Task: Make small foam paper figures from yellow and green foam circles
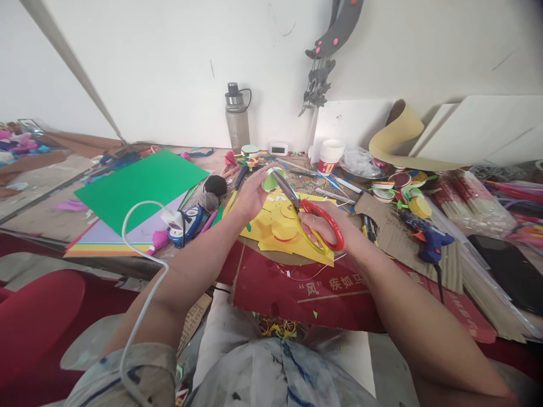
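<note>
In my left hand [253,195] is a small light green and white round piece [274,179], held up above the table. My right hand [322,223] grips a pair of scissors [320,220] with one red and one yellow handle. The scissor blades [285,187] point up and left and reach the green piece; whether they touch or cut it I cannot tell. Beneath both hands lie yellow paper sheets [311,251] with round yellow cutouts [285,230] and small white scraps on them.
Green paper [139,186] and coloured sheets lie left, near a blue device [186,225] with a white cable. A bottle [237,118], paper cups [331,155] and a small clock [279,148] stand at the back. A blue glue gun [430,243] rests on cardboard, with a phone [507,271] right.
</note>
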Available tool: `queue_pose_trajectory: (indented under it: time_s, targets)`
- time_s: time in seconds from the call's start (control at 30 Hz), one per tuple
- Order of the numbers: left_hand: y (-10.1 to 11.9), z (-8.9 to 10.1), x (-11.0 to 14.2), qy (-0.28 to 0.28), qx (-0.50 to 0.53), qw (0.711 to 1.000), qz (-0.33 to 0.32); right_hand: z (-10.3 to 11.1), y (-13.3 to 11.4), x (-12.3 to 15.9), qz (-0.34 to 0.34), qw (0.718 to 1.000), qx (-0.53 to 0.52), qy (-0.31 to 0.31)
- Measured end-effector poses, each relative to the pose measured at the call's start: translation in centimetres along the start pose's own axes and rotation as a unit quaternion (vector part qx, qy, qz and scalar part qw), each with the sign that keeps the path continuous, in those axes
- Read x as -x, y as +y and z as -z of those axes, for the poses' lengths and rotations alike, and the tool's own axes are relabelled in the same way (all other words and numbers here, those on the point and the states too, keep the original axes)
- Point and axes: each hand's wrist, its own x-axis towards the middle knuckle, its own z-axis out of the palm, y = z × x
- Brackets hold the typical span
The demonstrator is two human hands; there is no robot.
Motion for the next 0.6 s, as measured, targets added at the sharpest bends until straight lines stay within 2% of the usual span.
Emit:
queue_pose_trajectory:
  time_s: [0.23,0.6]
  targets:
    - [-0.20,-0.02,0.13,0.017,-0.011,1.000,-0.001,-0.01,-0.68,0.17,-0.033,0.999,0.006,-0.001]
    - [-0.12,-0.49,0.55,0.021,-0.035,0.999,-0.008,-0.06,-0.67,0.27,-0.033,0.999,-0.003,-0.004]
